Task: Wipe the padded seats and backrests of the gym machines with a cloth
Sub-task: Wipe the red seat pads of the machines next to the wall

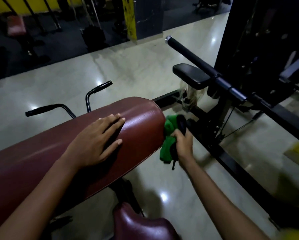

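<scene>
A long maroon padded backrest [46, 163] runs from the lower left up to the middle of the view. My left hand [96, 141] lies flat on its top with the fingers straight. Just past the pad's rounded right end, my right hand [182, 144] grips a bunched green cloth [167, 146] together with a black strap or handle. The cloth touches the end face of the pad. A maroon seat pad [141, 224] shows at the bottom centre, below the backrest.
Two black handles [41, 110] rise behind the backrest. To the right stand a small black pad [190, 75], a long black bar [206, 66] and a black machine frame [232, 163]. The floor is glossy pale tile. More machines stand in the dark at the back left.
</scene>
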A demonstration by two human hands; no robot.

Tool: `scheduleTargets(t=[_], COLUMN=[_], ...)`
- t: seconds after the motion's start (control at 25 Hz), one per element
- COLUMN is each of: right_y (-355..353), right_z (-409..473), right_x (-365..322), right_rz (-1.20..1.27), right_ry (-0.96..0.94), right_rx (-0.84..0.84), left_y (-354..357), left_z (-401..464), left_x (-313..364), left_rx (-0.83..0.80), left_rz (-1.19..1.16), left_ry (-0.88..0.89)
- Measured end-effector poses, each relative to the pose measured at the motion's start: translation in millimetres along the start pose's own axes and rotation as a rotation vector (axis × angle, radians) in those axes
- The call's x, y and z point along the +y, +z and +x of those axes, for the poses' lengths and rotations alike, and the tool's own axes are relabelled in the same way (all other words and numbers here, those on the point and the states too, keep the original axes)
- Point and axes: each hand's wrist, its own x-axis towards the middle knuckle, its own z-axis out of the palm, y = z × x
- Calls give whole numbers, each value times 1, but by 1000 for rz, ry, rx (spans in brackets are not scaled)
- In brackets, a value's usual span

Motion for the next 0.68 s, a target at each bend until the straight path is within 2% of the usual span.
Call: scheduleTargets(t=[0.08,0.16,0.24,0.36,0.52,0.56,0.68], right_y=[12,19,12,18,95,104,91], right_z=[23,31,20,-34,-146,-153,-112], right_x=[-32,-35,-13,41,93,98,87], right_rz=[-102,-110,-21,183,483,510,522], right_ry=[-111,-166,-81,177,378,369,171], right_rx=[-82,-87,7,226,181,203,383], left_y=[0,0,-2,-4,-5,-7,-11], left_z=[2,2,0,-3,-9,-17,-41], left_x=[-1,-2,-4,-12,-29,-36,-56], left_rx=[-5,-10,-10,-30,-100,-116,-124], left_rz=[-19,-34,-47,-57,-61,-67,-74], left_ry=[-3,5,11,50,166,189,251])
